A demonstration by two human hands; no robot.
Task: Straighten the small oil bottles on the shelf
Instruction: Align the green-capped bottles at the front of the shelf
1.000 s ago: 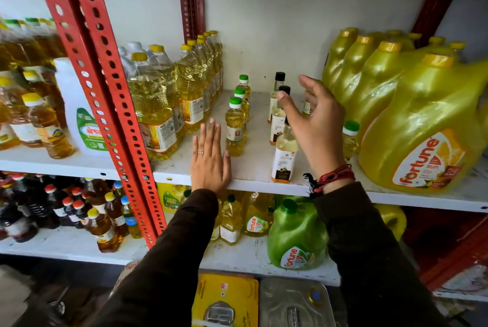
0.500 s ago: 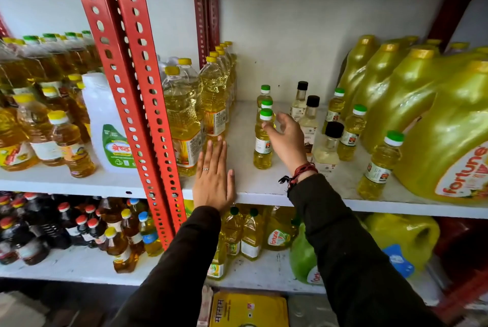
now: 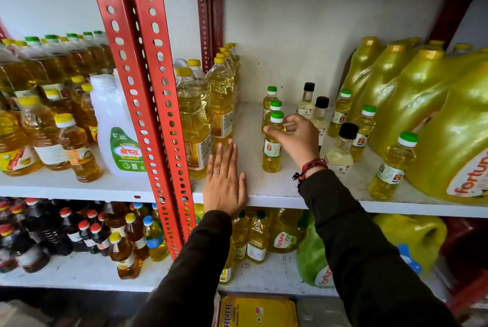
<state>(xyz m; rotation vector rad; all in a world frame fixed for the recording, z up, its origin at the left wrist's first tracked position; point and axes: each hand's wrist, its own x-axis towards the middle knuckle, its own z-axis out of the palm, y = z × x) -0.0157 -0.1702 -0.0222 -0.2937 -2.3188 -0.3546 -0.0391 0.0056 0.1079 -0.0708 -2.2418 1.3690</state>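
Note:
Several small oil bottles stand on the white shelf (image 3: 277,194). A front green-capped bottle (image 3: 272,152) of yellow oil stands upright, and my right hand (image 3: 295,139) grips its neck just under the cap. Two more green-capped bottles (image 3: 270,99) line up behind it. Three black-capped bottles (image 3: 342,147) of pale oil stand to the right, then further green-capped ones (image 3: 390,168) beside the big jugs. My left hand (image 3: 224,178) lies flat on the shelf's front edge, fingers together, holding nothing.
Tall yellow-capped oil bottles (image 3: 194,120) crowd the left of the bay by the red slotted upright (image 3: 150,105). Large yellow Fortune jugs (image 3: 435,115) fill the right. A white jug (image 3: 116,126) and more bottles sit left of the upright. The lower shelf holds more bottles.
My right hand came down from the black-capped bottles to the front green-capped bottle and closed on its neck. My left hand stayed flat on the shelf edge. The view shifted closer.

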